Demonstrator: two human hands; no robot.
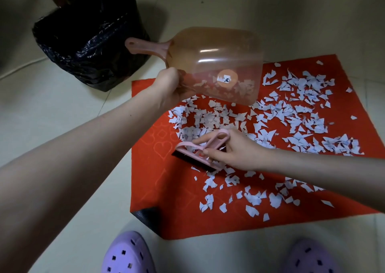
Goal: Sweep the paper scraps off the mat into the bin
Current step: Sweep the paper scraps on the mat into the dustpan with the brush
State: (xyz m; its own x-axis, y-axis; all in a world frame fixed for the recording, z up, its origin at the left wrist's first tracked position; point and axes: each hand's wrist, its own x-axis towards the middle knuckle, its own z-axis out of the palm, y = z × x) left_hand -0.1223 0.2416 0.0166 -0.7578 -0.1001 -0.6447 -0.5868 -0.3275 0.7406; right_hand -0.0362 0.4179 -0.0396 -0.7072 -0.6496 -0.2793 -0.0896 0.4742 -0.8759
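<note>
The left hand (168, 85) gripped the loaded scoop (212, 60) aloft, probably bound for the bin (89, 37) at ten o'clock; the right hand (233, 149) clasped the brush (198, 156) amid scraps (302, 110) on the mat (177, 220).

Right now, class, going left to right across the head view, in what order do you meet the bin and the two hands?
bin → left hand, gripping the scoop → right hand, holding the brush.

Orange sticker (227, 79) on translucent scoop (208, 54) w/ white label, char. like "元", rest illegible.
</note>
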